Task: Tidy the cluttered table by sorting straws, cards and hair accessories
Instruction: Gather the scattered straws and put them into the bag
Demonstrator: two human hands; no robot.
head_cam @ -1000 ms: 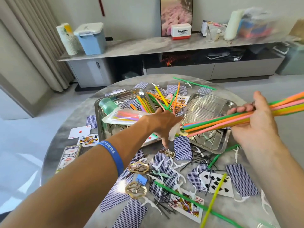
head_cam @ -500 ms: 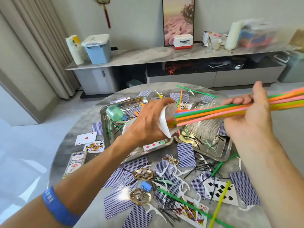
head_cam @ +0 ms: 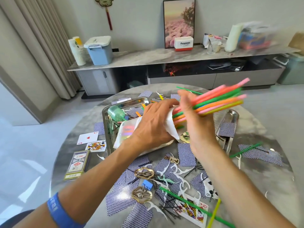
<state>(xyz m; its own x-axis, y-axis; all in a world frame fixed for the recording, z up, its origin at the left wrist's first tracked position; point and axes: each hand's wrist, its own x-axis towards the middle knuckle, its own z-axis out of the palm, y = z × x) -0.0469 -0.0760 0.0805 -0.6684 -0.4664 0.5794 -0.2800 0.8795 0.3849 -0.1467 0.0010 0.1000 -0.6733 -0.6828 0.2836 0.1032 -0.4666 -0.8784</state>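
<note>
**Both hands closed on the straw bundle and its bag**

Curled around a bundle of coloured straws (head_cam: 218,102), the right hand (head_cam: 195,122) holds them above the table, their free ends fanning up and to the right in pink, green, orange and yellow. Their near ends sit in the mouth of a clear plastic bag (head_cam: 171,127), which the left hand (head_cam: 153,125) grips from above with fingers wrapped over its white opening. The rest of the bag trails down to the left, with more coloured straws faintly visible inside.

Under both hands lies a metal tray (head_cam: 108,112) holding a pale green bottle (head_cam: 116,112) and a few cards. A second metal tray (head_cam: 230,116) lies to the right, mostly hidden behind the right forearm.

Around them the round marble table (head_cam: 269,178) is strewn with face-down blue playing cards (head_cam: 186,152), a few face-up ones and a card box (head_cam: 77,164) at the left. Nearer the person lie two gold hair clips (head_cam: 143,195), black bobby pins (head_cam: 169,209), white floss picks (head_cam: 182,171), a blue binder clip (head_cam: 147,184) and loose green and yellow straws (head_cam: 195,207). A blue wristband (head_cam: 58,211) circles the left wrist.
</note>
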